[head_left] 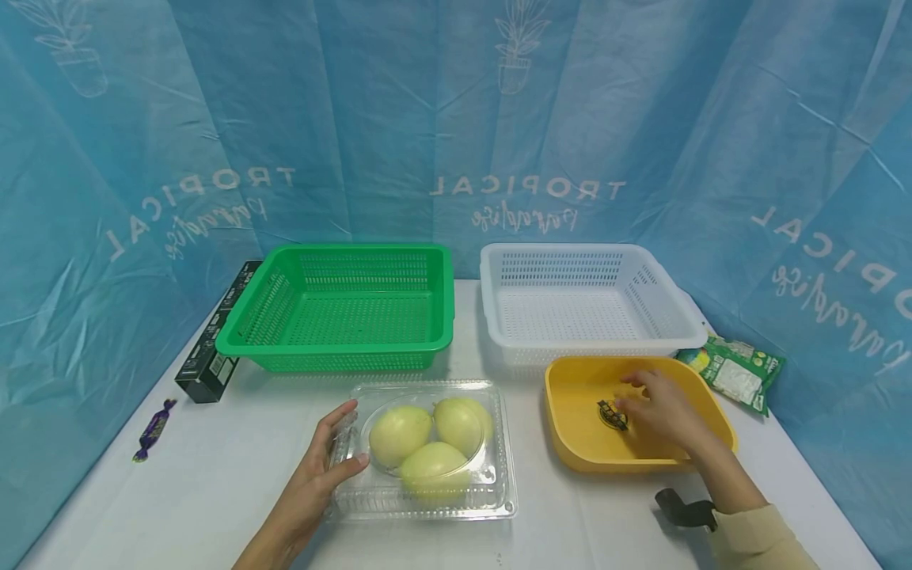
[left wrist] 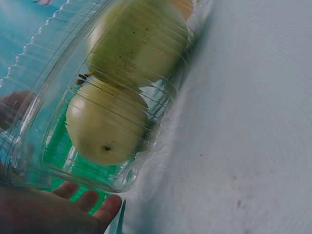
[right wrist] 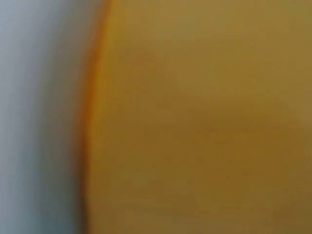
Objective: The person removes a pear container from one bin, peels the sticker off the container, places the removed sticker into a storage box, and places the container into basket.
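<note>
A clear plastic clamshell container (head_left: 499,451) holding three pale yellow-green fruits (head_left: 400,435), which look like pears, lies in the front middle. My left hand (head_left: 317,471) grips its left end, the thumb over the near part and the fingers around the far corner. Close up in the left wrist view, the fingertips (left wrist: 108,209) extend past the container's edge. Inside the yellow tub (head_left: 570,443) is my right hand (head_left: 659,408), fingers parted over a small black-and-yellow thing (head_left: 613,415) with its thumb close to it. The right wrist view is blurred and shows mostly the tub.
A green basket (head_left: 335,348) and a white basket (head_left: 570,344) stand at the back. Left lie a long black box (head_left: 214,356) and a purple-wrapped candy (head_left: 153,430). A green packet (head_left: 734,368) lies right, behind the tub. A black curved piece (head_left: 682,509) shows by the right wrist.
</note>
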A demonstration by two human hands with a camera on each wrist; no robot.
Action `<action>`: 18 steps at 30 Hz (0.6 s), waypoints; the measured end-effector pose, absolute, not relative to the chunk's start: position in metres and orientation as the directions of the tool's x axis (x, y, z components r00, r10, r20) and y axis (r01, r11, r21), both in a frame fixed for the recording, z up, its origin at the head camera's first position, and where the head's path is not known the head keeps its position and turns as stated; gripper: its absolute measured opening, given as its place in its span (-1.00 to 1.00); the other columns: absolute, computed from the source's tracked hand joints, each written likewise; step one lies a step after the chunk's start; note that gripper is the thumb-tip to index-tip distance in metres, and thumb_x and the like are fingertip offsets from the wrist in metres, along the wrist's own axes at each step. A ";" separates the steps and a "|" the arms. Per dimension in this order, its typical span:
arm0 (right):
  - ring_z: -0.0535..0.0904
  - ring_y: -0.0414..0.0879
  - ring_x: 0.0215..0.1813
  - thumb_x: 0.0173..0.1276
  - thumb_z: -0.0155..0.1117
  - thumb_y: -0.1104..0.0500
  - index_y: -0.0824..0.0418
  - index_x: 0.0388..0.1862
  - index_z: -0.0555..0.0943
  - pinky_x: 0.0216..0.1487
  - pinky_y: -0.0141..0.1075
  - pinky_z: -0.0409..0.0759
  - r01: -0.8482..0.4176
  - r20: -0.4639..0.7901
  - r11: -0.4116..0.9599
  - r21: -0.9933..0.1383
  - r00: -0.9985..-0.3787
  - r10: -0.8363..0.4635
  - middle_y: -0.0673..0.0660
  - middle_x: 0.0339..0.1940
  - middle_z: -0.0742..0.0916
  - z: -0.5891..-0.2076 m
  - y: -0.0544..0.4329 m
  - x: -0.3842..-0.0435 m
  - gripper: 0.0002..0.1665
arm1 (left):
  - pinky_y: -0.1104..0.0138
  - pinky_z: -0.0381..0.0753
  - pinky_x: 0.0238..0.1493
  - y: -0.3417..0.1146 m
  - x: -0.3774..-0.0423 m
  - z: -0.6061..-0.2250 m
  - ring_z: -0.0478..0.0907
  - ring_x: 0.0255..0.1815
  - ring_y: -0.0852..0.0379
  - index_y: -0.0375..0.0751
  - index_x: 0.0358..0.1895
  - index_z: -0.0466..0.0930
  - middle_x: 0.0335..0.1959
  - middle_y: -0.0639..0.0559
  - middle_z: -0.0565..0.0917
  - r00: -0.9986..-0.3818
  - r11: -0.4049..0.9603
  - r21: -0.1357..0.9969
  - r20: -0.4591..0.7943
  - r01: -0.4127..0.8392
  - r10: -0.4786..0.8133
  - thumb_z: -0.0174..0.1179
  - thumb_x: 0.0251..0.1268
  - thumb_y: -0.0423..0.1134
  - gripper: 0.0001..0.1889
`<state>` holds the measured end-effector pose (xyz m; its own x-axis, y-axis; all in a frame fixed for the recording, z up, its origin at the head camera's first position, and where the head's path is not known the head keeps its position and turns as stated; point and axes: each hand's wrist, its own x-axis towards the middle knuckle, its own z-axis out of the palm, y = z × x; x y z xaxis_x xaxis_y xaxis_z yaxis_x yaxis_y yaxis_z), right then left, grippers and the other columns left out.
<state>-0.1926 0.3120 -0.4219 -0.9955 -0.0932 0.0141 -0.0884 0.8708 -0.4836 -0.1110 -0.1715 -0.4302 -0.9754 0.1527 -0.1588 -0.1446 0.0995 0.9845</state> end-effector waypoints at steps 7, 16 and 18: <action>0.46 0.36 0.12 0.27 0.29 -0.06 0.40 0.19 0.43 0.08 0.18 0.50 -0.141 0.101 0.865 -0.482 -0.989 -0.105 0.42 0.16 0.54 -0.399 0.319 -0.187 -0.31 | -0.38 -0.51 0.31 -0.171 -0.112 -0.431 -0.62 0.53 -0.20 0.22 0.46 -0.06 0.56 0.04 -0.32 -0.976 0.107 0.984 -0.159 -0.144 0.149 0.16 0.26 -0.20 -0.23; 0.33 0.36 0.19 0.30 0.22 -0.15 0.38 0.29 0.32 0.10 0.27 0.39 -0.099 0.114 0.862 -0.497 -0.992 -0.048 0.44 0.22 0.44 -0.378 0.331 -0.183 -0.20 | -0.39 -0.50 0.30 -0.171 -0.112 -0.431 -0.63 0.52 -0.22 0.24 0.45 -0.06 0.56 0.03 -0.34 -0.975 0.110 0.981 -0.172 -0.157 0.143 0.16 0.26 -0.20 -0.23; 0.32 0.36 0.19 0.31 0.19 -0.18 0.38 0.30 0.31 0.10 0.29 0.36 -0.099 0.122 0.863 -0.495 -0.992 -0.044 0.45 0.22 0.43 -0.374 0.334 -0.184 -0.18 | -0.40 -0.50 0.30 -0.171 -0.112 -0.431 -0.64 0.52 -0.23 0.24 0.45 -0.06 0.56 0.02 -0.35 -0.975 0.112 0.982 -0.168 -0.153 0.147 0.16 0.26 -0.20 -0.23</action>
